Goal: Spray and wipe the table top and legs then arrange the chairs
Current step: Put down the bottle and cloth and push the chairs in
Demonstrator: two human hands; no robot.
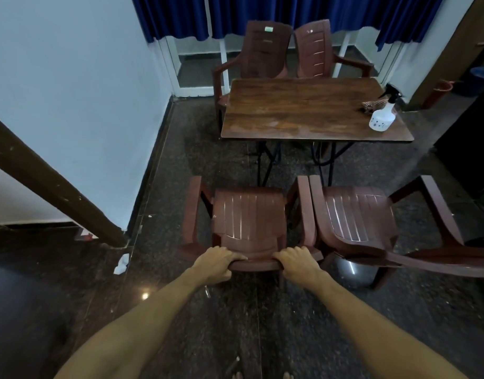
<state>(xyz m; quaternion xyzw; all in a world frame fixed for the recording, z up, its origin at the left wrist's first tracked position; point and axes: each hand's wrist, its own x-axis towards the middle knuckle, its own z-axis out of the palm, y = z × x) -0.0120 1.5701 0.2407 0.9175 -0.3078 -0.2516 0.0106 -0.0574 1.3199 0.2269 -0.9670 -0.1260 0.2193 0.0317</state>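
at the near side of the dark wood-grain folding table, left hand and right hand each clamp fingers over the backrest top of a reddish-brown slatted plastic armchair, evenly spaced, probably to slide it straight in under the edge.

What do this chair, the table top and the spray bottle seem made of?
The chair: likely moulded plastic, glossy brown, slatted shell. The table top: probably wood-grain laminate, thin edge, slight sheen. The spray bottle: white plastic, black trigger.
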